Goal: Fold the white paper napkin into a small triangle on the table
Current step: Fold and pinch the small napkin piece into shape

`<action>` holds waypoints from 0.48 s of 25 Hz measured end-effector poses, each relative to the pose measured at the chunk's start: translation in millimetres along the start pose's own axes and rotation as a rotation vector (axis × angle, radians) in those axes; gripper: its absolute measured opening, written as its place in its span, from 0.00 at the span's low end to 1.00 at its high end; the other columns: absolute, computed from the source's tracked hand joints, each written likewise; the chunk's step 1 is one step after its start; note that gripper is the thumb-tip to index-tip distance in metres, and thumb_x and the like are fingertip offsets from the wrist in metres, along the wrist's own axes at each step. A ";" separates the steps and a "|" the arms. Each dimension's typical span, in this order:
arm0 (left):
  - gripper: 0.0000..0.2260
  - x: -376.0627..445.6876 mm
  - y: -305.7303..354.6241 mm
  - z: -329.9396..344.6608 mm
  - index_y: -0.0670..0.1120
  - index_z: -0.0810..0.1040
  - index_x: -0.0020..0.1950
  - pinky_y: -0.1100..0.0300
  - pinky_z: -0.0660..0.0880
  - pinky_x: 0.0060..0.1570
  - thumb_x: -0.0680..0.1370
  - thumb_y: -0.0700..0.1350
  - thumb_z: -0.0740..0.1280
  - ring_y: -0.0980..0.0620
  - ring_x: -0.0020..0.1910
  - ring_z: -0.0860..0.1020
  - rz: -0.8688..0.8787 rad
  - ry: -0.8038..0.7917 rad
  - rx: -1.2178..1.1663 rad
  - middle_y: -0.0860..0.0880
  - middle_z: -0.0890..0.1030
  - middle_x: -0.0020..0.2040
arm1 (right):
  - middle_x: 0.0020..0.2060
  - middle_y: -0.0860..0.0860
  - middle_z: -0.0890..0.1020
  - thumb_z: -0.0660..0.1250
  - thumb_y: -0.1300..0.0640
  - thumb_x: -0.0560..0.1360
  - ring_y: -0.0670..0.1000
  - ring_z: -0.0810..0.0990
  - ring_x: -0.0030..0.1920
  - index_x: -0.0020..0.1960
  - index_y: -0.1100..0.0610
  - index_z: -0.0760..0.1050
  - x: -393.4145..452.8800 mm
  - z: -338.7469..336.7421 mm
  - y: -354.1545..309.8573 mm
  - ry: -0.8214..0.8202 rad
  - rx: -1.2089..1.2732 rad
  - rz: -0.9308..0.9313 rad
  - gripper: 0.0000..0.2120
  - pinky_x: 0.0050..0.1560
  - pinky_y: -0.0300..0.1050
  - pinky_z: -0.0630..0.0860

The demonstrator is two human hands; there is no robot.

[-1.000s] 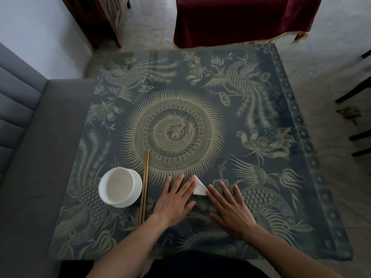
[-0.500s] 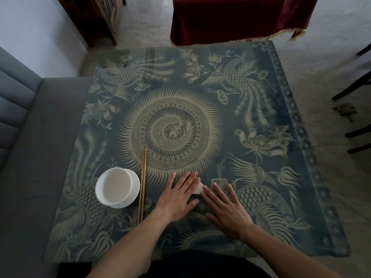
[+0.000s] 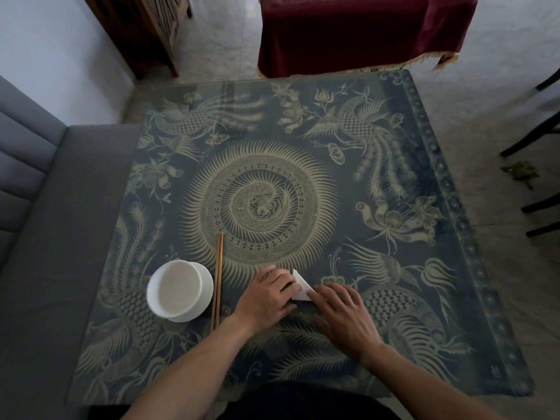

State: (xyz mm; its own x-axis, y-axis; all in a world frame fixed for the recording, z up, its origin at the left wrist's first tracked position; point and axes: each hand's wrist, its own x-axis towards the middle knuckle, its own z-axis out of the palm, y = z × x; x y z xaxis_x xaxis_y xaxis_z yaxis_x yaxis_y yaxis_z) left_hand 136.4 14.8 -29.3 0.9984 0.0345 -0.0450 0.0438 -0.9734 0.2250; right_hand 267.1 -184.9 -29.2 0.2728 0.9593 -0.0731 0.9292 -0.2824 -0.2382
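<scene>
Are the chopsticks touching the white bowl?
Apart. The head view shows a strip of patterned cloth between the chopsticks and the bowl along their whole length.

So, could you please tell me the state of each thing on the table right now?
White paper napkin: folded into a small triangle, flat on the table, partly hidden under both hands.
Left hand: fingers curled onto the napkin's left side.
Right hand: fingers straight, pressing the napkin's right edge.
White round bowl: upright, on a white saucer.
Wooden chopsticks: paired, lying right of the bowl.
</scene>
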 end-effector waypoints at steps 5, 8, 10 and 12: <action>0.10 2.4 -5.0 -4.7 0.48 0.79 0.53 0.52 0.74 0.55 0.75 0.51 0.70 0.48 0.54 0.77 0.068 0.041 0.055 0.50 0.80 0.51 | 0.51 0.49 0.81 0.74 0.50 0.71 0.54 0.79 0.50 0.58 0.53 0.79 15.6 -5.3 -5.5 0.084 0.056 0.049 0.17 0.46 0.50 0.77; 0.03 2.3 -2.1 -2.8 0.47 0.81 0.48 0.52 0.75 0.51 0.77 0.45 0.69 0.47 0.48 0.79 0.099 0.086 0.112 0.49 0.81 0.47 | 0.47 0.49 0.82 0.77 0.52 0.69 0.54 0.80 0.45 0.54 0.52 0.82 19.1 -5.8 -3.5 0.131 0.054 0.039 0.15 0.41 0.50 0.77; 0.02 3.2 1.5 -1.2 0.46 0.81 0.45 0.52 0.75 0.50 0.77 0.42 0.69 0.47 0.45 0.78 0.090 0.107 0.147 0.48 0.81 0.44 | 0.46 0.49 0.82 0.77 0.53 0.69 0.53 0.79 0.44 0.54 0.52 0.82 21.4 -6.2 -2.3 0.154 0.039 0.023 0.14 0.39 0.49 0.76; 0.03 5.0 4.5 -0.4 0.46 0.81 0.43 0.51 0.75 0.48 0.76 0.40 0.69 0.46 0.43 0.78 0.084 0.130 0.177 0.48 0.81 0.42 | 0.46 0.49 0.82 0.77 0.54 0.69 0.53 0.79 0.43 0.53 0.53 0.82 21.7 -5.5 -1.5 0.164 0.031 0.012 0.13 0.38 0.49 0.76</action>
State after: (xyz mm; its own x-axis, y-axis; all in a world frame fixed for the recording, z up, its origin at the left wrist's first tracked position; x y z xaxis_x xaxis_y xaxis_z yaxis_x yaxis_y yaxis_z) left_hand 141.6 10.6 -28.1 0.9950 -0.0303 0.0948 -0.0349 -0.9982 0.0478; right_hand 273.1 -163.7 -25.2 0.3233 0.9427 0.0823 0.9182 -0.2915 -0.2682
